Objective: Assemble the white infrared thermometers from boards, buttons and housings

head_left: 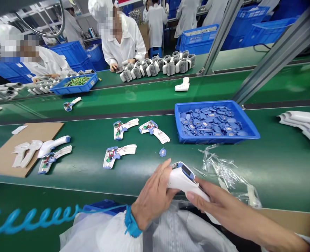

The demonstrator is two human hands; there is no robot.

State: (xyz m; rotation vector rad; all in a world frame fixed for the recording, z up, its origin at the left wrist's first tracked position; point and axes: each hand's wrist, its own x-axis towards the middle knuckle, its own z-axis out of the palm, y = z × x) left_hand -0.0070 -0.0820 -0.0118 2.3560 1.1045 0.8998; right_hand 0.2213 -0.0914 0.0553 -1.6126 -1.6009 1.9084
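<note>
- The white infrared thermometer point(183, 178) is in the lower middle of the frame, held in the air above the edge of the green conveyor belt point(92, 176), and it is between both hands.
- The left hand point(152, 194) is closed around the upper body of the thermometer, and its fingers lie on the side near the dark display point(186, 171).
- The right hand point(212, 199) comes from the lower right and also grips the thermometer, on its lower handle, so the handle end is inside this hand.
- A blue strap point(130, 222) goes around the left wrist, and a blue coiled cord point(29, 220) lies at the lower left.
- Just above the hands, a small blue part point(162, 152) lies on the belt, not touching them.
- Three open thermometer shells with circuit boards point(119, 156) lie on the belt, left of this part.
- A blue tray of blue parts point(217, 139) stands at the right of the centre, and a clear plastic bag point(223, 175) lies near the right hand.
- A cardboard sheet point(2, 157) lies at the far left, under white shells.
</note>
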